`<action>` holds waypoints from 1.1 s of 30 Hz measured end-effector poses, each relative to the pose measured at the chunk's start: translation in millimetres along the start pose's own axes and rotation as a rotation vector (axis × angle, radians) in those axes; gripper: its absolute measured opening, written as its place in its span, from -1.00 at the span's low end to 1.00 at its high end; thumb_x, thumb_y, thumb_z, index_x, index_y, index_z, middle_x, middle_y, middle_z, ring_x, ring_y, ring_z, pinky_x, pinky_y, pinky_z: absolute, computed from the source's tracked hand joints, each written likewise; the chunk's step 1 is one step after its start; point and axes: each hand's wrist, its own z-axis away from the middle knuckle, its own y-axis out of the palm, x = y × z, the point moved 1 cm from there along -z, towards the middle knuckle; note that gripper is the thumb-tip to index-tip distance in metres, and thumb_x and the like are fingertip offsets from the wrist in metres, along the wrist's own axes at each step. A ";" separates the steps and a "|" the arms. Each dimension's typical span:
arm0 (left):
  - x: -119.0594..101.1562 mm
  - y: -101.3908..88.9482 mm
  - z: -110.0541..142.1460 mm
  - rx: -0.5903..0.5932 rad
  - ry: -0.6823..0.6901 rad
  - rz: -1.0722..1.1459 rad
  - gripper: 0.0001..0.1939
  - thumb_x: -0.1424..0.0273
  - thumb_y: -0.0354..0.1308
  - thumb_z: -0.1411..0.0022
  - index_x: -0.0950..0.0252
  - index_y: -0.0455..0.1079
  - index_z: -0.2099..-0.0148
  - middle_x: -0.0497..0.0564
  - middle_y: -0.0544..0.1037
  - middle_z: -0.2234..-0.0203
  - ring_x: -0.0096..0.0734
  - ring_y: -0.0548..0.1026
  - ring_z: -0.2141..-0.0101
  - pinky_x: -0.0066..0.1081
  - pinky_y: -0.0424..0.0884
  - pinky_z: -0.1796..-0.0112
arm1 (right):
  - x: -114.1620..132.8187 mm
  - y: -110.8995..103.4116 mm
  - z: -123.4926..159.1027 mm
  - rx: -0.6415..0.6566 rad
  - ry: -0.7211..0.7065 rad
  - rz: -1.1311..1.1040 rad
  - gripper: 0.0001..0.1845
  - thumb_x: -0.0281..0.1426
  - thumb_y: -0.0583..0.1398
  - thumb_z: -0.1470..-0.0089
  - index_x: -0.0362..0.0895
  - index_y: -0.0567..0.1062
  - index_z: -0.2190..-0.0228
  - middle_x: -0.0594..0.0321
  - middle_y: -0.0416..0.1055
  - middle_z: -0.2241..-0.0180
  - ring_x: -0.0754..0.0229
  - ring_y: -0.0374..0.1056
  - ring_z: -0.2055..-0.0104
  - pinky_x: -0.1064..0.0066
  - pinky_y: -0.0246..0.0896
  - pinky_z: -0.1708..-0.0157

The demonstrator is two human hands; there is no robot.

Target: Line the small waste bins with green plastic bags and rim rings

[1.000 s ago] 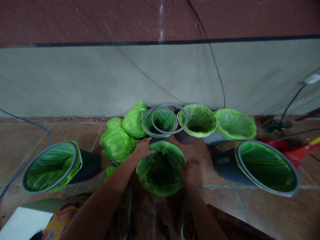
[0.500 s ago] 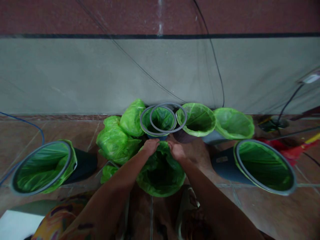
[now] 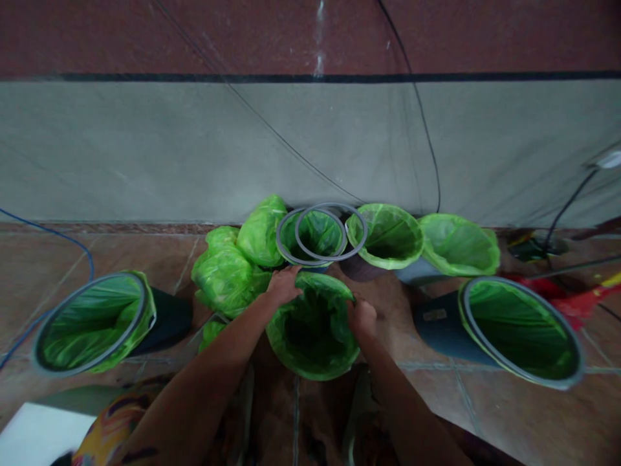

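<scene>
Between my feet stands a bin lined with a green bin liner [image 3: 313,367], its mouth spread round and its inside dark. My left hand [image 3: 284,285] is at the far left of the rim, fingers closed over the liner's edge. On the right side of the rim, my right hand [image 3: 363,315] grips the liner's edge between thumb and fingers. The bin's body is hidden under the liner. Just beyond it is another lined bin with a grey ring [image 3: 282,241] on its rim; a second loose grey ring [image 3: 363,226] overlaps that one.
Two more lined bins [image 3: 388,264] [image 3: 460,268] stand along the wall. Ringed bins tilt outward at left [image 3: 167,317] and right [image 3: 436,323]. Stuffed green bags [image 3: 228,278] lie left of my left hand. A blue cable [image 3: 90,255] and a red-yellow object [image 3: 577,304] are at the sides.
My hands have moved apart along the rim: the right one to the right and nearer me, the left slightly left. The liner's far edge has opened from bunched to round.
</scene>
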 end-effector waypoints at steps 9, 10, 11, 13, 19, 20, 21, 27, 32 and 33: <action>-15.0 -4.6 -14.5 -0.148 0.028 0.179 -0.57 0.24 0.04 -0.30 0.26 0.32 -0.15 0.07 0.48 -0.06 -0.28 0.44 -0.04 -0.34 0.31 -0.08 | -19.5 -11.8 27.2 -0.261 0.223 -0.189 -0.42 -0.16 0.02 -0.19 -0.28 0.35 -0.10 -0.12 0.44 0.02 -0.06 0.37 -0.01 0.25 0.23 0.06; -21.3 -3.3 -19.6 -0.147 0.032 0.169 -0.62 0.27 -0.01 -0.33 0.27 0.35 -0.13 0.07 0.51 -0.03 -0.29 0.46 -0.02 -0.35 0.32 -0.06 | -12.6 -16.2 15.4 -0.300 0.134 -0.212 -0.46 -0.19 -0.02 -0.22 -0.27 0.38 -0.07 -0.09 0.44 0.00 -0.04 0.36 -0.02 0.25 0.21 0.02; -27.5 -1.6 -24.4 -0.143 0.038 0.153 -0.64 0.29 -0.06 -0.36 0.27 0.38 -0.10 0.07 0.53 0.01 -0.30 0.47 0.00 -0.36 0.33 -0.05 | -4.3 -19.9 2.2 -0.317 0.025 -0.232 -0.50 -0.24 -0.05 -0.24 -0.25 0.43 -0.02 -0.05 0.45 0.01 0.00 0.35 -0.03 0.26 0.19 -0.02; -37.9 3.1 -32.0 -0.124 0.056 0.116 -0.65 0.31 -0.11 -0.38 0.27 0.42 -0.05 0.06 0.56 0.06 -0.31 0.49 0.04 -0.37 0.34 -0.03 | 13.1 -23.8 -24.2 -0.268 -0.179 -0.238 -0.55 -0.30 -0.05 -0.25 -0.24 0.48 0.04 0.00 0.47 0.01 0.07 0.36 -0.02 0.32 0.15 -0.06; -40.2 19.8 -34.8 -0.015 0.041 0.033 -0.64 0.22 -0.11 -0.39 0.26 0.47 0.11 0.07 0.59 0.18 -0.30 0.51 0.10 -0.37 0.35 0.03 | 26.4 -9.3 -59.2 0.052 -0.308 -0.077 -0.60 -0.27 -0.03 -0.28 -0.08 0.52 0.05 0.15 0.54 0.12 0.16 0.44 0.11 0.45 0.22 0.10; -37.7 21.1 -33.8 -0.003 0.039 0.027 -0.65 0.21 -0.09 -0.38 0.26 0.46 0.11 0.08 0.59 0.19 -0.29 0.51 0.10 -0.37 0.35 0.04 | 23.6 -7.1 -59.2 0.071 -0.304 -0.049 -0.59 -0.25 -0.03 -0.28 -0.06 0.51 0.03 0.16 0.55 0.13 0.15 0.44 0.12 0.45 0.22 0.11; -35.1 21.7 -33.0 0.009 0.040 0.019 -0.66 0.20 -0.08 -0.37 0.26 0.46 0.10 0.08 0.58 0.18 -0.28 0.51 0.10 -0.37 0.35 0.04 | 21.0 -5.8 -58.7 0.087 -0.299 -0.017 -0.59 -0.24 -0.02 -0.28 -0.06 0.49 0.01 0.15 0.55 0.14 0.14 0.44 0.12 0.44 0.22 0.13; -25.6 18.8 -31.3 0.090 0.027 -0.070 -0.74 0.34 0.02 -0.31 0.26 0.39 0.01 0.12 0.56 0.11 -0.22 0.49 0.04 -0.30 0.36 0.01 | 18.0 -9.7 -56.7 0.177 -0.256 0.164 -0.60 -0.29 0.02 -0.24 -0.11 0.44 -0.03 0.06 0.54 0.17 0.08 0.45 0.12 0.39 0.23 0.16; -21.0 16.8 -24.1 0.120 -0.054 -0.091 -0.71 0.44 0.06 -0.23 0.30 0.37 0.00 0.18 0.57 0.15 -0.15 0.53 0.07 -0.25 0.42 0.07 | 21.3 -11.0 -54.1 0.219 -0.169 0.180 -0.63 -0.36 0.04 -0.22 -0.13 0.45 -0.01 0.04 0.53 0.15 0.10 0.45 0.10 0.39 0.23 0.12; -20.0 15.8 -22.4 0.121 -0.065 -0.091 -0.70 0.44 0.08 -0.22 0.30 0.37 -0.01 0.18 0.57 0.14 -0.14 0.53 0.07 -0.25 0.43 0.07 | 21.2 -11.2 -52.4 0.222 -0.151 0.167 -0.63 -0.37 0.04 -0.22 -0.13 0.45 -0.01 0.04 0.53 0.15 0.10 0.45 0.09 0.39 0.24 0.12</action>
